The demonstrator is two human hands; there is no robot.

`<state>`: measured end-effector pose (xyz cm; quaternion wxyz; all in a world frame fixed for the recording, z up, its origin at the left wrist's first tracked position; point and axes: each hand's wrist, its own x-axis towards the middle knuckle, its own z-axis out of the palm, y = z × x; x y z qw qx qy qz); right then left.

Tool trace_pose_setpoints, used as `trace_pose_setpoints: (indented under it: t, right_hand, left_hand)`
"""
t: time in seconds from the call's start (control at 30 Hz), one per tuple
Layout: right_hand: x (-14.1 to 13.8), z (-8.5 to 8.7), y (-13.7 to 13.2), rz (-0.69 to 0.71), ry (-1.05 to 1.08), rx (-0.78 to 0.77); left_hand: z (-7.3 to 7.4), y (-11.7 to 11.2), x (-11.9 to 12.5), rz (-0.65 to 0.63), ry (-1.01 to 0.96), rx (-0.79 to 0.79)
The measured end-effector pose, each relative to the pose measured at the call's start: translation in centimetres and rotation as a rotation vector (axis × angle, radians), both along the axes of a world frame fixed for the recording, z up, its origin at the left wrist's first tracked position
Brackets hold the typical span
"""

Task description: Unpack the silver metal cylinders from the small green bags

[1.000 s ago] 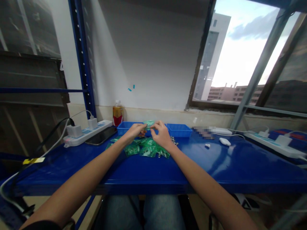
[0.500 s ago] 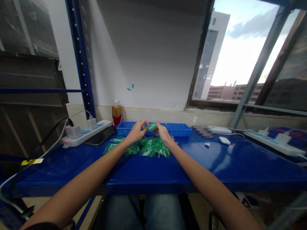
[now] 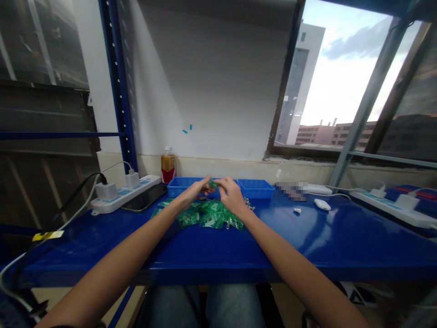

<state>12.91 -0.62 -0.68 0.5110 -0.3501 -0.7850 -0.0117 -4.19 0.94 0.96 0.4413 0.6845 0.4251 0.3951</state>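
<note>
Both my hands meet above a pile of small green packets (image 3: 205, 216) on the blue table (image 3: 239, 246). My left hand (image 3: 194, 191) and my right hand (image 3: 230, 193) pinch one small green packet (image 3: 213, 184) between their fingertips, just in front of two blue trays (image 3: 182, 184). A few small metal parts (image 3: 248, 202) lie by my right wrist.
A drink bottle (image 3: 167, 166) stands at the back wall. A white power strip (image 3: 124, 193) with plugs and a dark phone (image 3: 141, 202) lie at the left. At the right are a white mouse-like object (image 3: 322, 204), another power strip (image 3: 392, 207) and a window.
The green packet held between both hands now looks smaller and more bunched between the fingertips. The hands have drawn closer together; the view has tilted slightly.
</note>
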Motion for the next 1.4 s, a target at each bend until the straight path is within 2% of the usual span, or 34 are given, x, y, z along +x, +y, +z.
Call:
trace_pose_setpoints:
  t: [0.1,0.27,0.4,0.5,0.63,0.73,0.83,1.0,1.07,1.17,1.27,1.33,1.4]
  right_hand:
    - [0.2,0.2,-0.2,0.010,-0.023,0.018]
    - [0.1,-0.1,0.1,-0.028,0.016,-0.008]
    - [-0.3,-0.4,0.4,-0.108,0.163,-0.121]
    - [-0.4,-0.3,0.8,-0.115,0.289,-0.243]
    - [-0.1,0.0,1.1,-0.034,0.428,-0.465]
    - [0.0,0.1,1.1,0.062,0.444,-0.603]
    - [0.1,0.0,1.1,0.063,0.400,-0.598]
    - [0.7,0.2,1.0,-0.077,0.315,-0.476]
    - [0.9,0.5,0.8,-0.131,0.241,-0.381]
    - [0.9,0.6,0.2,-0.152,0.092,-0.235]
    - [0.3,0.3,-0.1,-0.129,-0.040,-0.154]
    - [-0.1,-0.1,-0.2,-0.102,-0.096,-0.120]
    - [-0.4,-0.3,-0.2,-0.078,-0.129,-0.089]
  left_hand:
    - [0.2,-0.2,0.0,-0.013,-0.105,-0.089]
    - [0.0,-0.1,0.4,0.082,-0.079,0.059]
    - [0.0,0.1,0.3,0.129,-0.053,0.271]
    - [-0.1,0.2,0.2,0.186,0.061,0.489]
    - [-0.5,0.0,0.3,0.179,0.317,0.748]
    - [-0.8,0.1,0.2,0.160,0.423,0.808]
    - [-1.1,0.3,-0.1,0.128,0.472,0.780]
    - [-1.1,0.4,-0.2,0.056,0.434,0.702]
    - [-0.9,0.3,0.0,0.055,0.357,0.584]
    - [-0.6,0.2,0.3,0.060,0.164,0.258]
    - [-0.4,0.2,0.2,0.084,-0.020,-0.020]
    - [-0.4,0.3,0.0,0.098,-0.095,-0.104]
    - [-0.4,0.4,-0.1,0.111,-0.130,-0.087]
